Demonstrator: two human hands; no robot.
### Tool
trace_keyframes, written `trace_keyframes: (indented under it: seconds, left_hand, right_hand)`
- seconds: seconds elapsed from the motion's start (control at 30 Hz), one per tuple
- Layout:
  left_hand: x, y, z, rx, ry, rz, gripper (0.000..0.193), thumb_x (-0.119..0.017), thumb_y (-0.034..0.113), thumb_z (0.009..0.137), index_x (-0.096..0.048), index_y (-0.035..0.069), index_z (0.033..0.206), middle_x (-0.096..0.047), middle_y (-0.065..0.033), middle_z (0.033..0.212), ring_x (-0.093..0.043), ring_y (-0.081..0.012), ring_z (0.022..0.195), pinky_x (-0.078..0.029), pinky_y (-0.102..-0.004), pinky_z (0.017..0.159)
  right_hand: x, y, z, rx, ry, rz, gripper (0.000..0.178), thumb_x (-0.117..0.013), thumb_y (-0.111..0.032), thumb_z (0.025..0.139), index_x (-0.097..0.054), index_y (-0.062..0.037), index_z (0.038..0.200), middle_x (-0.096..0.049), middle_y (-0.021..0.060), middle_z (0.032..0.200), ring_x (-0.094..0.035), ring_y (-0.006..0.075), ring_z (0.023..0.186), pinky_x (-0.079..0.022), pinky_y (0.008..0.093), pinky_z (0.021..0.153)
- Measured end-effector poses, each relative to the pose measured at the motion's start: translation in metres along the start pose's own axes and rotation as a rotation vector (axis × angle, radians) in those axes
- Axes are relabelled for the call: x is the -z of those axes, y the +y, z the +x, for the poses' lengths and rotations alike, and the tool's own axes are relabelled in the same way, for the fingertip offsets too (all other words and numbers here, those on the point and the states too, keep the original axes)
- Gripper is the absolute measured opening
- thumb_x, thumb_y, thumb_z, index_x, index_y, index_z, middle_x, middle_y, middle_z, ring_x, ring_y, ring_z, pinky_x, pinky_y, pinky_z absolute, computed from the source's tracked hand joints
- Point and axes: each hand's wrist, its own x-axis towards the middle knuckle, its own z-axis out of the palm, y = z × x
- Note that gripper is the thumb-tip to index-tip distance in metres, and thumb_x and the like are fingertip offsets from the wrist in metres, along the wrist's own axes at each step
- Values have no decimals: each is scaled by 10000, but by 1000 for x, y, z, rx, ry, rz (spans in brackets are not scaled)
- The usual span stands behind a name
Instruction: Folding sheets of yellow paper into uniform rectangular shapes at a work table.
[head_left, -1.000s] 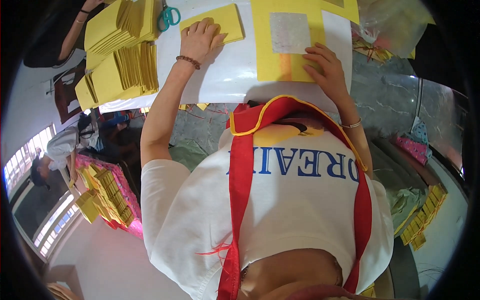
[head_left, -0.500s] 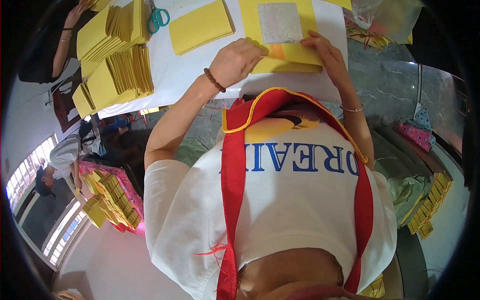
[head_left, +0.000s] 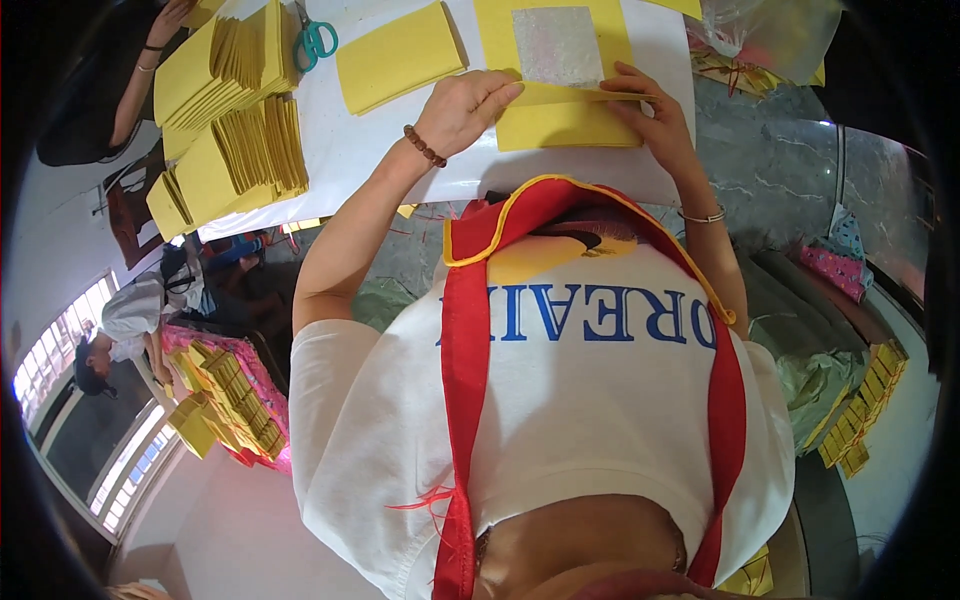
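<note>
Yellow paper (head_left: pixel 610 30) with a silvery square (head_left: pixel 557 47) lies at the top of the head view. My left hand (head_left: pixel 468 112) pinches the left end of a raised paper edge, just below the silvery square. My right hand (head_left: pixel 652 118) grips the right end of that edge, thumb and fingers on either side of it. The lifted strip runs between both hands, and more yellow paper (head_left: pixel 570 128) shows below it. Left of my left hand rests a folded yellow paper stack (head_left: pixel 400 57).
Teal-handled scissors (head_left: pixel 316 42) lie beside fanned stacks of yellow paper (head_left: pixel 240 150) on the white-covered table (head_left: pixel 335 150). Another person's arm (head_left: pixel 135 90) is at the far left. A second person (head_left: pixel 130 310) bends over bundled yellow paper (head_left: pixel 235 395). A clear plastic bag (head_left: pixel 770 40) stands right of the table.
The near part of the paper, flat under my fingers before, is now raised into a narrow strip between my hands. My left hand has shifted slightly left and away from me.
</note>
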Motion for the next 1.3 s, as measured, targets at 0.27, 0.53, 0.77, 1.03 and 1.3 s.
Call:
trace_keyframes:
  seconds: [0.27,0.53,0.77,1.03,1.3]
  left_hand:
    - [-8,14,-5,-546,87,435,448,-587,69,762,-527,152,1199,-602,-95,950,-587,-257,710,-477,-349,620]
    - [-10,4,-15,-633,82,655,480,-584,40,716,-558,167,1178,-577,-50,1064,-592,-208,784,-491,-295,676]
    - [-14,3,-17,-606,38,554,415,-644,254,744,-579,129,1134,-563,-83,1075,-563,-241,904,-481,-319,746]
    - [-3,-1,-10,-561,-56,430,428,-654,287,747,-574,151,1145,-555,-103,1085,-561,-273,941,-484,-343,771]
    - [5,-9,-3,-203,-68,-95,143,-593,178,844,-632,48,887,-602,-83,864,-573,-235,720,-459,-307,631]
  right_hand:
    - [1,-3,0,26,-7,-41,355,-556,37,746,-604,-73,1081,-480,82,1291,-423,216,1228,-336,303,1002]
    - [6,-8,-4,199,111,-147,385,-526,61,720,-600,-70,1075,-536,74,1212,-452,224,1194,-344,319,1003]
    - [8,0,-5,211,84,-171,329,-549,33,742,-604,-63,1051,-584,54,1139,-463,226,1184,-355,322,994]
    - [9,0,-4,164,92,-142,287,-572,-27,798,-603,-65,1081,-553,80,1180,-493,196,1146,-374,305,973]
    - [11,0,-6,20,105,68,293,-591,-121,834,-590,-75,1124,-543,76,1200,-501,166,1111,-384,299,944]
